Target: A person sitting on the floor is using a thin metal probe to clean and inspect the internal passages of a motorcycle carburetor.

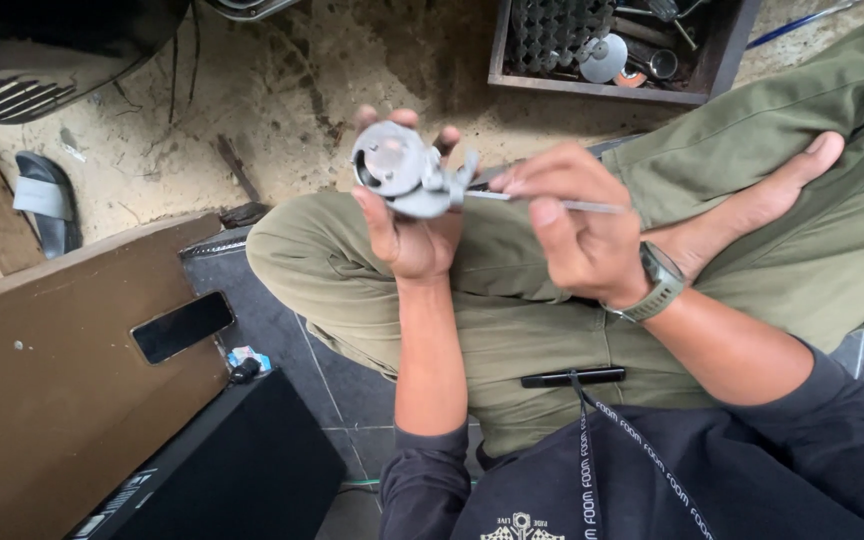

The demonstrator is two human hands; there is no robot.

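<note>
The grip of the left hand [407, 225] is closed around a grey round metal part [402, 170], held up above the crossed legs; fingers behind it are mostly hidden. To its right, the right hand [567, 225] pinches a thin metal rod [552, 203], tip touching the part. The tool crate [697, 60] above is cut off.
</note>
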